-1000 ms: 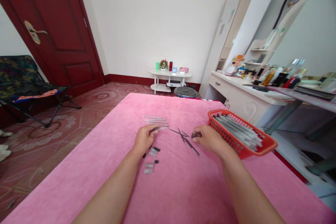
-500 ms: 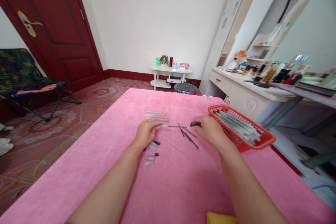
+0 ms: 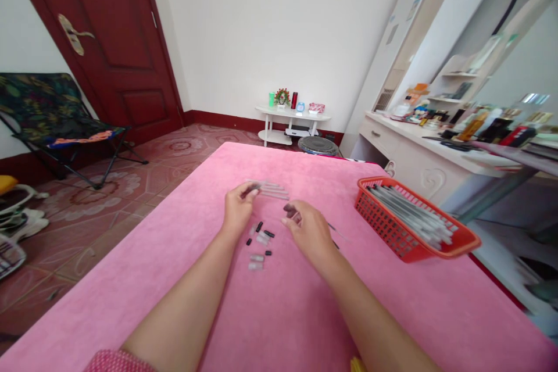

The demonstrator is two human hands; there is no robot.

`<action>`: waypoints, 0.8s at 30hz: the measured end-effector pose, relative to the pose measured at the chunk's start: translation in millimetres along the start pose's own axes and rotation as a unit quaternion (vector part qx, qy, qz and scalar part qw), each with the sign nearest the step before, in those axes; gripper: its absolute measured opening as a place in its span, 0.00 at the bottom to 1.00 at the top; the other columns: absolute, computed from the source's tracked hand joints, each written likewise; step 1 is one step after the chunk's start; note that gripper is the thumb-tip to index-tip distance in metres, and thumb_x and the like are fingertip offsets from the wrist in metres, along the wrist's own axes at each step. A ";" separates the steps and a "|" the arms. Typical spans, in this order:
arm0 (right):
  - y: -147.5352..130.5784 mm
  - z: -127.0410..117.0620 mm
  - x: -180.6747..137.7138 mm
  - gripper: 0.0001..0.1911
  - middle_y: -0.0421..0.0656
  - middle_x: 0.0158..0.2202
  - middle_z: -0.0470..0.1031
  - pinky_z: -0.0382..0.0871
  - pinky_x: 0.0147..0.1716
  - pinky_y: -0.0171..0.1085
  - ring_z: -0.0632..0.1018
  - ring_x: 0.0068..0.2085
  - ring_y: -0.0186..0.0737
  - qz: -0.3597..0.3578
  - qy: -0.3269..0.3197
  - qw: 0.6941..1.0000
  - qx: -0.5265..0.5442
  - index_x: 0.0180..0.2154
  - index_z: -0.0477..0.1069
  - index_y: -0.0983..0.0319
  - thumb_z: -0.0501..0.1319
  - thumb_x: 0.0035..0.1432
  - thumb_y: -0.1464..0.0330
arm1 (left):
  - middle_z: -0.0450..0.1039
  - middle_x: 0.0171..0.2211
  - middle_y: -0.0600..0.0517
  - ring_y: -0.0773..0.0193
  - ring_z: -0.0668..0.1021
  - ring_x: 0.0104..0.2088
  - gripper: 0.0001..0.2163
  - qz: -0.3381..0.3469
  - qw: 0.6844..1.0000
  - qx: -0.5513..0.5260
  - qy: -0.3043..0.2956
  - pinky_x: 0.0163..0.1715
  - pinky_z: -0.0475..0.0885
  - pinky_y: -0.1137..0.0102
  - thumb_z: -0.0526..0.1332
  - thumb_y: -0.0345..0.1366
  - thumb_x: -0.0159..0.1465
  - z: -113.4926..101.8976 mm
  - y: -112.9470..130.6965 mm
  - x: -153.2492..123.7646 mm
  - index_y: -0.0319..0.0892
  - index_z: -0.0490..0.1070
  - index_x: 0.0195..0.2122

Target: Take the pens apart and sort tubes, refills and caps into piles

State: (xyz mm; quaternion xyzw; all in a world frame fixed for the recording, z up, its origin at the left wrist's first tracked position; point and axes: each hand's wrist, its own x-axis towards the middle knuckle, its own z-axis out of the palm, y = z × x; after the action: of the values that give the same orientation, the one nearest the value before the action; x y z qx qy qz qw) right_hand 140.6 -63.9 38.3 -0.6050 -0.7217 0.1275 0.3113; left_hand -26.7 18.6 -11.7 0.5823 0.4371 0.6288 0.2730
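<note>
Tubes (image 3: 275,190) seemingly beside left hand (image 3: 238,204)

Both bare forearms slant inward. The left forearm (image 3: 187,302) enters from 7 o'clock and runs toward 1; the right forearm (image 3: 366,308) enters from 5 and angles between 10 and 11. The left hand (image 3: 239,203) is at 8 o'clock of the view's centre, its wrist (image 3: 226,235) nearly straight, its fingers (image 3: 243,187) bent toward 2 o'clock with the thumb close beneath. The right hand (image 3: 307,229), at 5 o'clock, sits lower, back upward, fingers (image 3: 299,207) curled toward 10, thumb (image 3: 288,223) below them. The hands are apart; blur hides how firmly either set of fingertips meets.
</note>
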 end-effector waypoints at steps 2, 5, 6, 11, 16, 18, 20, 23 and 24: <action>-5.8 10.0 -5.3 0.08 0.42 0.37 0.74 0.62 0.38 0.33 0.73 0.38 0.37 -0.018 -0.054 0.998 -0.020 0.37 0.73 0.60 0.61 0.52 0.70 | 0.76 0.32 0.48 0.62 0.77 0.34 0.11 -0.032 0.997 -0.041 0.057 0.42 0.72 0.64 0.58 0.32 0.55 -4.4 -3.9 5.7 0.35 0.73 0.37; -7.9 21.4 -10.6 0.09 0.42 0.38 0.73 0.61 0.38 0.33 0.73 0.39 0.37 -0.024 -0.105 0.992 -0.060 0.38 0.73 0.59 0.61 0.52 0.70 | 0.76 0.30 0.48 0.64 0.77 0.33 0.11 -0.047 0.991 -0.078 0.096 0.40 0.72 0.65 0.58 0.33 0.54 -7.1 -5.0 8.9 0.35 0.72 0.37; -7.3 24.3 -11.5 0.09 0.42 0.38 0.73 0.60 0.38 0.33 0.73 0.40 0.38 -0.024 -0.111 0.991 -0.076 0.38 0.73 0.59 0.61 0.52 0.70 | 0.76 0.30 0.48 0.64 0.77 0.33 0.11 -0.050 0.990 -0.085 0.104 0.40 0.72 0.66 0.58 0.33 0.54 -7.1 -4.6 8.8 0.35 0.72 0.37; -2.9 31.7 -12.7 0.06 0.42 0.37 0.73 0.59 0.35 0.34 0.73 0.39 0.40 -0.021 -0.115 0.985 -0.123 0.35 0.73 0.58 0.61 0.52 0.68 | 0.76 0.31 0.48 0.64 0.77 0.32 0.11 -0.062 0.987 -0.097 0.110 0.39 0.72 0.66 0.59 0.33 0.53 -5.2 -4.6 6.8 0.34 0.72 0.37; -2.2 31.0 -13.6 0.05 0.42 0.36 0.73 0.59 0.35 0.33 0.74 0.39 0.39 -0.025 -0.099 0.989 -0.104 0.33 0.73 0.59 0.60 0.52 0.70 | 0.76 0.32 0.48 0.64 0.77 0.33 0.12 -0.060 0.989 -0.096 0.096 0.40 0.72 0.66 0.59 0.34 0.54 -4.1 -7.3 6.2 0.35 0.72 0.38; -1.4 30.3 -13.7 0.05 0.43 0.35 0.73 0.60 0.34 0.33 0.74 0.37 0.38 -0.010 -0.099 0.990 -0.096 0.32 0.73 0.60 0.60 0.50 0.72 | 0.76 0.32 0.48 0.64 0.77 0.34 0.11 -0.056 0.990 -0.087 0.092 0.40 0.72 0.66 0.59 0.34 0.54 -4.0 -7.3 5.8 0.35 0.73 0.37; -0.2 29.8 -13.4 0.05 0.43 0.33 0.74 0.60 0.33 0.33 0.74 0.35 0.37 0.006 -0.099 0.991 -0.090 0.30 0.73 0.61 0.60 0.49 0.73 | 0.76 0.31 0.48 0.64 0.77 0.33 0.11 -0.055 0.991 -0.080 0.091 0.40 0.72 0.66 0.59 0.34 0.54 -3.8 -6.7 5.4 0.35 0.72 0.37; 2.0 30.0 -12.6 0.04 0.42 0.31 0.74 0.59 0.31 0.33 0.73 0.32 0.36 0.016 -0.096 0.992 -0.083 0.27 0.73 0.61 0.60 0.48 0.73 | 0.76 0.31 0.48 0.63 0.77 0.33 0.12 -0.062 0.991 -0.078 0.090 0.39 0.72 0.66 0.59 0.34 0.54 -3.1 -5.7 4.7 0.35 0.72 0.38; 2.4 30.2 -12.4 0.04 0.42 0.30 0.74 0.59 0.30 0.33 0.73 0.31 0.36 0.017 -0.094 0.992 -0.081 0.27 0.73 0.61 0.59 0.48 0.73 | 0.76 0.31 0.47 0.63 0.77 0.33 0.12 -0.064 0.991 -0.078 0.089 0.39 0.72 0.66 0.59 0.34 0.54 -2.9 -5.4 4.4 0.35 0.72 0.38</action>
State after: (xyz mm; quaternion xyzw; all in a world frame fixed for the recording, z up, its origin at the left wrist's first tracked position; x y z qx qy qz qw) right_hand 125.3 -69.3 9.8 -0.6256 -0.7455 0.1297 0.1898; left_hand -31.1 24.2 -14.0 0.4719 0.4457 0.6913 0.3175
